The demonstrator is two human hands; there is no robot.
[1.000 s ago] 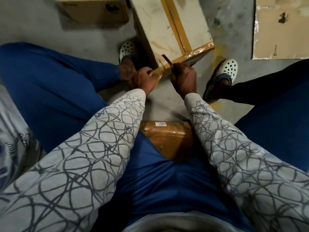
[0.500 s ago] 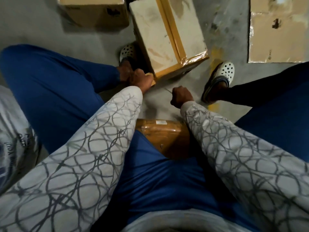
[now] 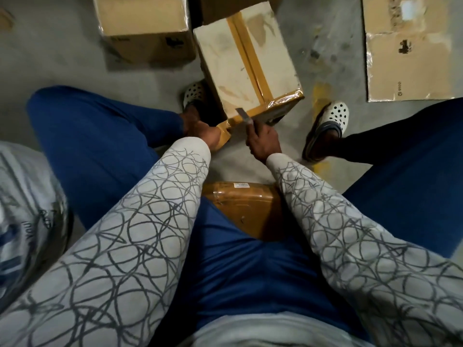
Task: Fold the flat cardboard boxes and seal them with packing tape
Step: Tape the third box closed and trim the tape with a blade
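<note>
Grey concrete floor (image 3: 62, 61), pale taped cardboard box (image 3: 238, 63) standing on it. At box's near corner, left hand (image 3: 206, 136) curls round tan packing tape (image 3: 224, 132), likely keeping strip taut. At box's near edge, right hand (image 3: 264, 144) pinches small grey blade (image 3: 242, 115), probably to cut tape.

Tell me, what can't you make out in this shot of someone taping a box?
All in the head view:
- Tape, gripped by the left hand: the hand covers it, so roll or loose strip is unclear.
- Blade in the right hand: its handle is hidden inside the fingers.
- Brown wrapped object under the person: legs and sleeves cover most.
- Flat cardboard: cut off by the top edge; print too small to read.
</note>
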